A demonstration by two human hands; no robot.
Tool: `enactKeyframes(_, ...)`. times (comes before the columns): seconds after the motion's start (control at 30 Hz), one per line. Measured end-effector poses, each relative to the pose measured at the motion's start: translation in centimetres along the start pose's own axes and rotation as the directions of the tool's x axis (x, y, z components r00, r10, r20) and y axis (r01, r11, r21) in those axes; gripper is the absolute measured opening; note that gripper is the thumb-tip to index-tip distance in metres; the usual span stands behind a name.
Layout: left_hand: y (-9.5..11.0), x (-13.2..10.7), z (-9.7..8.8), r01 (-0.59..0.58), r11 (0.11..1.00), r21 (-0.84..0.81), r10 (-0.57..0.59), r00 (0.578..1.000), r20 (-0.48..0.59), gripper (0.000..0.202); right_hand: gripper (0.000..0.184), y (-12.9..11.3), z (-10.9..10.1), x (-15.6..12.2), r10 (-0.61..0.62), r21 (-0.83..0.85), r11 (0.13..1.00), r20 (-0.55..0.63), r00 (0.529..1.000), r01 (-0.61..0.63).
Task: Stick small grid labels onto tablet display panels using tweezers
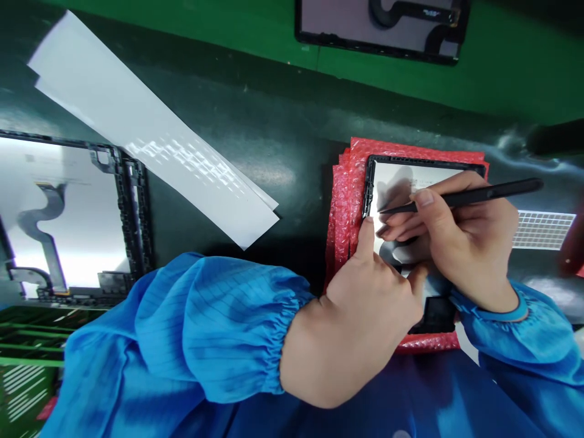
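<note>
The left hand point(360, 316) is resting its index fingertip on an edge of the framed panel point(406, 173), any grip by its other fingers hidden. Red bubble wrap point(341, 210) is underlying the panel, which is lying at three o'clock from that fingertip, long axis running twelve to six. The right hand point(479, 237), nearer mid-panel, is pinching a pointed black tool point(483, 193) aiming toward nine.

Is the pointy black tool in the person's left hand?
No, the right hand holds the pointy black tool, while the left hand points its index finger.
</note>
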State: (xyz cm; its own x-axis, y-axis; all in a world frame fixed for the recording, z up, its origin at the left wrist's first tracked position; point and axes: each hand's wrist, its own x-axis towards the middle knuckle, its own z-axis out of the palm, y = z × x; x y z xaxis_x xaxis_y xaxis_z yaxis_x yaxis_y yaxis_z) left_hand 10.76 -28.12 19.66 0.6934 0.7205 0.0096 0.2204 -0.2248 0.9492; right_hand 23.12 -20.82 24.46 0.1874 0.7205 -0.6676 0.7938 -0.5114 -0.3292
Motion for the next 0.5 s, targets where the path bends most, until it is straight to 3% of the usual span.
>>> enactKeyframes(0.17,-1.1,0.2,-0.6,-0.09,0.996,0.003,0.09,0.989,0.114,0.088,0.014,-0.1,-1.5,-0.7,-0.009,0.138,0.99,-0.074,0.997,0.02)
enactKeyframes(0.2,-1.5,0.1,-0.7,-0.128,0.992,-0.016,0.129,0.986,0.107,0.091,0.013,0.0,-2.0,-0.9,-0.02,0.154,0.987,-0.097,0.995,0.035)
enactKeyframes(0.27,-2.4,-0.5,-1.0,-0.164,0.981,-0.102,0.172,0.982,0.073,0.076,0.012,0.6,-3.0,-1.6,-0.044,0.172,0.983,-0.145,0.988,0.069)
enactKeyframes(0.3,-2.9,-0.9,-1.2,-0.13,0.979,-0.154,0.139,0.989,0.05,0.064,0.012,1.0,-3.5,-1.9,-0.054,0.17,0.982,-0.171,0.984,0.083)
enactKeyframes(0.37,-3.8,-1.9,-1.5,0.072,0.969,-0.238,-0.069,0.997,0.024,0.051,0.013,2.2,-4.3,-2.4,-0.081,0.152,0.981,-0.23,0.97,0.117)
enactKeyframes(0.43,-4.4,-2.8,-1.5,0.326,0.9,-0.29,-0.335,0.942,0.019,0.046,0.014,3.4,-4.7,-2.9,-0.109,0.146,0.977,-0.286,0.952,0.156)
enactKeyframes(0.5,-4.7,-3.5,-1.3,0.454,0.811,-0.37,-0.474,0.88,0.04,0.042,0.014,4.6,-4.7,-3.1,-0.128,0.168,0.967,-0.325,0.937,0.19)
